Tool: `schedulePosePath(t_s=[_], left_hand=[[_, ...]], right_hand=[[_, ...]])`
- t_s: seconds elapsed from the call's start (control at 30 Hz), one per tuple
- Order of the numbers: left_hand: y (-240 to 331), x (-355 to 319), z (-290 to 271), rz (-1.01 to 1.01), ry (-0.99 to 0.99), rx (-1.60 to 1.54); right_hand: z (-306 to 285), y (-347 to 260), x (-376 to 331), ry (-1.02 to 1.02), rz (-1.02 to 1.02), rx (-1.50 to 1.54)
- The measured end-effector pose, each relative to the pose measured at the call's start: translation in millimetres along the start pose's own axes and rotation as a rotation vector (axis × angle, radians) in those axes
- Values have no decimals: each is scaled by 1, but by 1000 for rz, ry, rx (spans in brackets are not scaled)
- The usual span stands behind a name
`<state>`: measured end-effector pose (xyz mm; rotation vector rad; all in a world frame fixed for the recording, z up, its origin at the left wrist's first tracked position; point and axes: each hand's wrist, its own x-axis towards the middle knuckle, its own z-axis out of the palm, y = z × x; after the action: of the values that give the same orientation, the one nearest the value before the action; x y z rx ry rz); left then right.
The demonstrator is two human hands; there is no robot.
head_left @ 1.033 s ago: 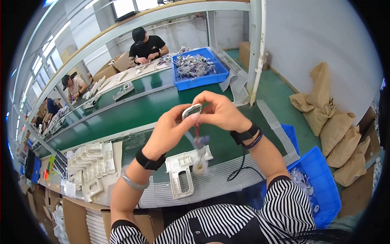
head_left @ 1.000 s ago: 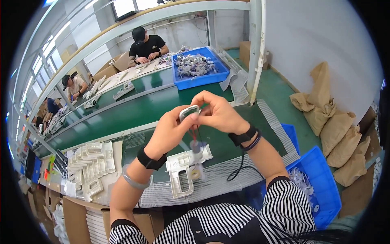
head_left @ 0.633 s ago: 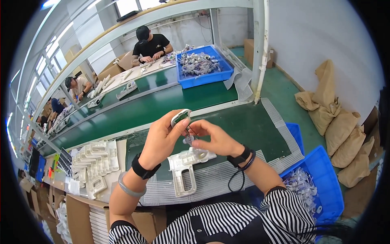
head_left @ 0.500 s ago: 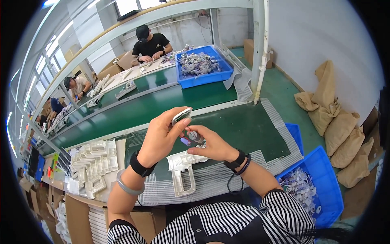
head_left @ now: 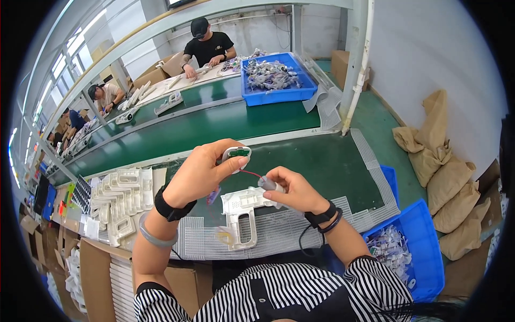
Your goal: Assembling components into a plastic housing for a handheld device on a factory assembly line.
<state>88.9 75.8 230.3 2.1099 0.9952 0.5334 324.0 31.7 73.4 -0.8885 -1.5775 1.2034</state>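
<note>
**Hands part, wire stretched between them**

Since a second ago the two hands, which were pressed together high over the desk, have drawn apart: the right hand (head_left: 292, 190) has dropped toward 4 o'clock and the left hand (head_left: 206, 172) stays raised. The left grip is closed on a small white module with a green board (head_left: 237, 153), pinched between thumb and fingertips. The right grip is closed on a small grey cylindrical part (head_left: 266, 183), and a thin red wire (head_left: 249, 173) runs between the two pieces. Both pieces hang in the air just above the white pistol-shaped housing (head_left: 241, 214), which lies flat on the white mesh mat (head_left: 279, 233) at the near edge of the desk (head_left: 327, 166).

To do this well, I judge the wire should stay slack enough not to pull at either end, and the grey part should go down squarely into the housing while the left hand follows with the module, rather than tugging from 10 o'clock.

For room: the green surface from 12 to 2 o'clock of the housing is open. At 9 o'clock a stack of white housings (head_left: 115, 201) crowds the left wrist's path. At 4 o'clock a blue bin of small parts (head_left: 429, 241) sits below the desk edge, near the right elbow. A black cable (head_left: 303, 244) loops under the right wrist and could snag. Other workers sit well apart along the far conveyor.
</note>
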Motion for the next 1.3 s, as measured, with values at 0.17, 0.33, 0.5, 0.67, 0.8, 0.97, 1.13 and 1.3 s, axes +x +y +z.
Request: schedulePosePath(t_s=[0.17,0.33,0.5,0.67,0.8,0.97,1.13,1.3], left_hand=[[-8,-4,-1,-28,25,50],[-26,0,7,109,98,-274],[-24,4,17,70,54,-453],[-20,6,19,-70,-84,-739],[-15,7,28,-79,-158,-635],[-8,-8,27,-82,-127,-458],[-51,-22,60,-100,-6,-378],[-71,-12,143,-174,-121,-746]], right_hand=[[-4,-9,-6,-51,0,152],[-2,-13,-5,-59,-12,218],[-3,-1,-3,44,-238,145],[-4,0,-6,-236,-56,444],[-2,12,-16,-501,-40,717],[-17,17,-30,-420,127,557],[-7,-25,-49,272,-69,-732],[-31,-38,-81,494,77,-1089]])
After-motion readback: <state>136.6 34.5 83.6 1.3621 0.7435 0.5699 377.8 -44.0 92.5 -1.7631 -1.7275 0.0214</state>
